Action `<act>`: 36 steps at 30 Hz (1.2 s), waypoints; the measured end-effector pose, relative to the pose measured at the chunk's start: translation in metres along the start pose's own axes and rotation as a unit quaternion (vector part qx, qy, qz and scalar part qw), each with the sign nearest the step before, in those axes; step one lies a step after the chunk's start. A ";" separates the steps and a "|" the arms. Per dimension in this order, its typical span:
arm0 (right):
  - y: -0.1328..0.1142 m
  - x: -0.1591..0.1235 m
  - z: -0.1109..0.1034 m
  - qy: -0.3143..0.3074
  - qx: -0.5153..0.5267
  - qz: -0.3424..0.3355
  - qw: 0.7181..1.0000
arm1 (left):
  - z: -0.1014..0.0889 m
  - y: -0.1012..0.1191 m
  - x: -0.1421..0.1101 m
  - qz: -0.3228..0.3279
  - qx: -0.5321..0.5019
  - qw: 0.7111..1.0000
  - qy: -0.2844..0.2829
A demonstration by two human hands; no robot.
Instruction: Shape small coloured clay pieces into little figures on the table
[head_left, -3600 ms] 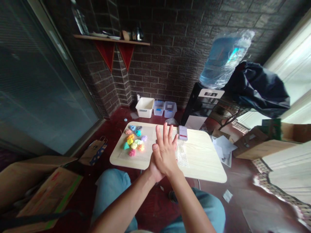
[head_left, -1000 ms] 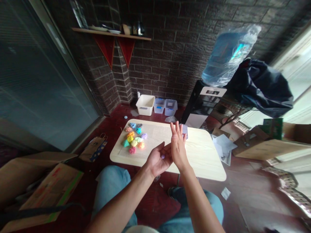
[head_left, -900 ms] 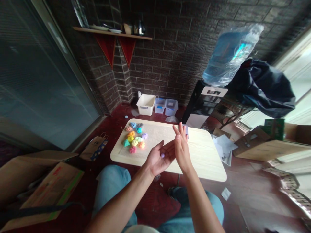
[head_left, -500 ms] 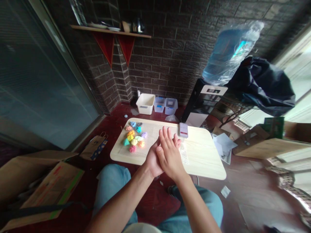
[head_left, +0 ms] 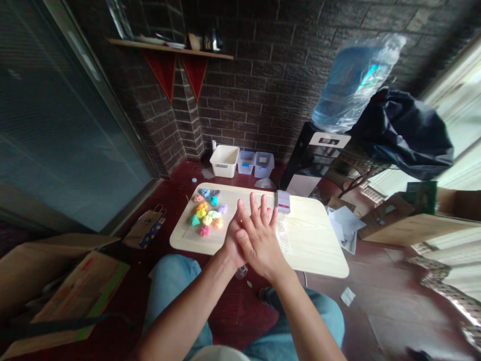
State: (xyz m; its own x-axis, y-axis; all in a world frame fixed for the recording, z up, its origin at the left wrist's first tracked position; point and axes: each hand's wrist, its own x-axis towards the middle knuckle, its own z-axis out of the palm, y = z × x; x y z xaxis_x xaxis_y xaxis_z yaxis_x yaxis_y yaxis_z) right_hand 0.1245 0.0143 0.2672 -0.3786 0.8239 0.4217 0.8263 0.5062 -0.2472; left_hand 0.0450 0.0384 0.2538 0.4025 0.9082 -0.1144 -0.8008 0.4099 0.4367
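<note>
As the hands (head_left: 261, 246) overlap, visible fingers (head_left: 255, 210) point forward.

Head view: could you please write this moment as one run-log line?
left hand: partly behind right hand; right hand: splayed over left; between hands: hidden; colored lumps: on table, left; phone: far table edge

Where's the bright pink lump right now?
In the head view, the bright pink lump is toward the left end of the table, just nearer the person than the pale yellow lump and left of the left hand.
</note>
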 end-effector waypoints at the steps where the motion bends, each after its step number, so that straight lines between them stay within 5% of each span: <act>1: 0.000 0.001 -0.001 0.005 -0.006 0.011 1.000 | 0.001 0.002 -0.001 -0.016 -0.004 1.000 -0.013; 7: -0.001 0.009 -0.004 0.014 -0.025 -0.005 1.000 | 0.016 0.003 -0.004 0.067 -0.048 0.995 -0.057; 11: -0.003 0.011 -0.004 0.025 -0.036 0.023 0.999 | 0.018 0.001 -0.005 -0.015 -0.028 0.996 -0.087; 15: -0.003 0.013 -0.005 0.021 -0.039 -0.009 0.999 | 0.019 0.002 -0.007 0.080 -0.037 0.995 -0.040; 20: -0.003 0.013 -0.004 0.031 -0.037 0.021 0.999 | 0.020 0.002 -0.007 -0.025 -0.028 0.996 -0.079; 25: -0.008 0.017 -0.003 0.032 -0.019 -0.020 0.999 | 0.020 -0.015 -0.004 0.219 -0.078 0.973 -0.001; 29: 0.002 0.018 -0.004 0.044 -0.017 0.027 0.999 | 0.010 -0.002 -0.005 -0.038 -0.042 0.996 -0.067; 31: 0.004 0.014 -0.003 0.030 -0.014 0.028 0.999 | 0.007 0.006 -0.005 -0.071 -0.046 0.994 -0.072; 36: -0.009 0.011 -0.001 0.019 -0.002 -0.013 1.000 | 0.013 -0.009 -0.003 0.113 -0.075 0.991 0.001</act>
State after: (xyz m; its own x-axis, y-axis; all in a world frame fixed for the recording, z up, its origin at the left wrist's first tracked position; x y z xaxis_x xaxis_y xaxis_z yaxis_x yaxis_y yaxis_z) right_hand 0.1129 0.0186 0.2752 -0.3839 0.8004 0.4603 0.8181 0.5261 -0.2325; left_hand 0.0566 0.0305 0.2622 0.2041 0.9785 -0.0298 -0.9277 0.2031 0.3134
